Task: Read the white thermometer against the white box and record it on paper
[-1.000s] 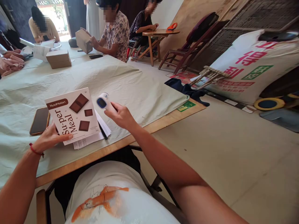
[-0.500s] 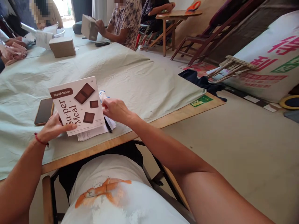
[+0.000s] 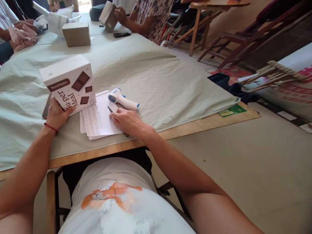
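My left hand (image 3: 58, 113) grips the lower left corner of a white carton (image 3: 73, 86) printed "NutriMotion Su-per Meal" with brown squares; it is tilted, its top face showing. My right hand (image 3: 128, 122) is closed around a dark pen (image 3: 110, 110), whose one end pokes out past the fingertips and the other below the palm. Beneath that hand lies a stack of paper sheets (image 3: 95, 122), some covered in dense writing, the top one largely blank. A white and blue infrared thermometer (image 3: 123, 100) rests just beyond my right hand. A phone (image 3: 46, 107) is mostly hidden behind the carton.
A pale green cloth (image 3: 156, 81) covers the table, with a bare wooden edge (image 3: 117, 148) towards me. Further off are a brown box (image 3: 76, 34), a dark phone (image 3: 122, 34) and a seated person's hands holding another box (image 3: 108, 16). Wooden chairs stand at the right.
My left hand has tipped the carton and moved it left, uncovering the papers and thermometer. My right hand has come down onto the papers, with the pen in its fingers. The camera view has shifted.
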Motion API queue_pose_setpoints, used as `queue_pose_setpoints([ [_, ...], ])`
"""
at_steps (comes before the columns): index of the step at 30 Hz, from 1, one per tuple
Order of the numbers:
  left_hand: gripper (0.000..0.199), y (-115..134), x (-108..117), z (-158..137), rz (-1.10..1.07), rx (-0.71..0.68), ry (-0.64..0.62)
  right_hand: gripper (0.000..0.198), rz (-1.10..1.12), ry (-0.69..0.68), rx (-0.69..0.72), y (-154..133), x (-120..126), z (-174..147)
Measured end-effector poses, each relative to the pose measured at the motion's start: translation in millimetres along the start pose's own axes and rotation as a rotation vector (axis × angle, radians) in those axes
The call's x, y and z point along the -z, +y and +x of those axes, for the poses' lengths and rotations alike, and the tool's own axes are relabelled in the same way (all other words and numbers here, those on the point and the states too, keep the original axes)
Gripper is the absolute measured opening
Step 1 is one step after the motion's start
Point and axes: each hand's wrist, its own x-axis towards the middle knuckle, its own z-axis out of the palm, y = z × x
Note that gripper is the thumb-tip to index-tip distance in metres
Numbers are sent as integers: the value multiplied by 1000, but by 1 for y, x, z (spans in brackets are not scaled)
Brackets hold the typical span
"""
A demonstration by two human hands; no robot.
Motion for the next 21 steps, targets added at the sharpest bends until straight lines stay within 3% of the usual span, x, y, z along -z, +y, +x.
queue_pose_setpoints([
  [4,41,9,12,-13,219,11,-28,40,28,31,29,-2,-1,-13],
  [6,38,19,14,-23,311,-19,-46,42,36,53,44,0,-3,-18],
  [8,36,28,8,-34,294,-149,-94,42,56,67,60,4,-7,-21],
  [10,28,35,-3,-41,177,-305,-253,41,121,101,84,8,-11,-23],
  [13,44,39,-21,-48,166,-455,-542,38,362,276,142,13,-14,-26],
  [15,53,41,-28,-52,255,-493,-651,38,615,412,212,9,-12,-28],
  [17,56,44,-32,-57,330,-499,-671,48,855,472,257,0,-7,-29],
  [21,57,49,-38,-66,362,-465,-621,69,1146,426,276,-29,9,-28],
])
